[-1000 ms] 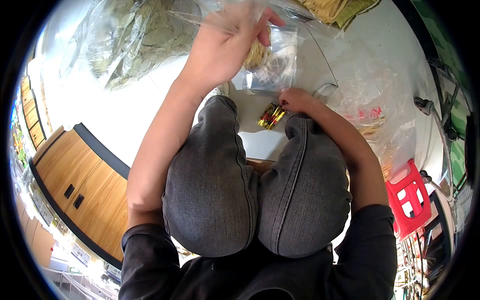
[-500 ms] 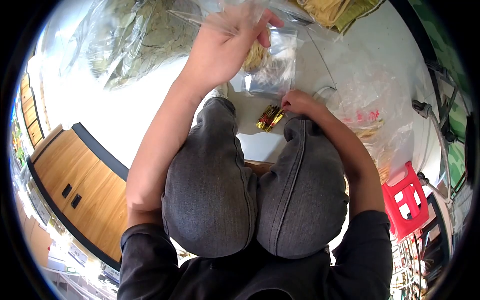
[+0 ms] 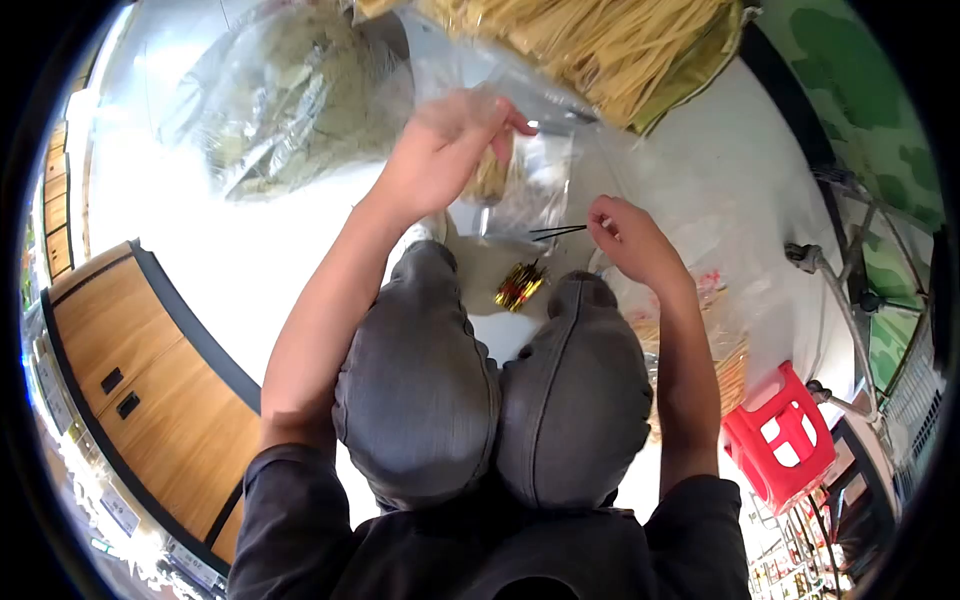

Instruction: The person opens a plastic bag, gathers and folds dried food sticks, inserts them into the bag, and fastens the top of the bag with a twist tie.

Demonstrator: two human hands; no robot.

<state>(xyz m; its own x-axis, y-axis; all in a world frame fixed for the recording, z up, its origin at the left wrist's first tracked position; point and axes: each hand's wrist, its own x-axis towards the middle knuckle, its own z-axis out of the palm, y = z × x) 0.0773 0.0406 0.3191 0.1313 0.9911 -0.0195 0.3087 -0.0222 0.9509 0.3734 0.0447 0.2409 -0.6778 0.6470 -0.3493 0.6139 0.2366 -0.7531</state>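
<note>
My left hand is closed, its fingers curled round gathered clear plastic that looks like the neck of a clear plastic bag; the fingertips are partly hidden. Just below it a bundle of pale yellow dried strips shows, beside flat clear bags on the floor. My right hand pinches a thin dark twist tie, whose ends point left. A small bunch of gold twist ties lies on the floor in front of my knees.
A large open bag of yellow dried strips lies ahead. To its left is a big clear bag of grey-green dried leaves. Another clear bag lies right of my knee, near a red plastic stool. A wooden cabinet stands left.
My right hand has lifted from the gold bunch, now with a twist tie between its fingers. My left hand has come slightly lower and left. The head view has shifted.
</note>
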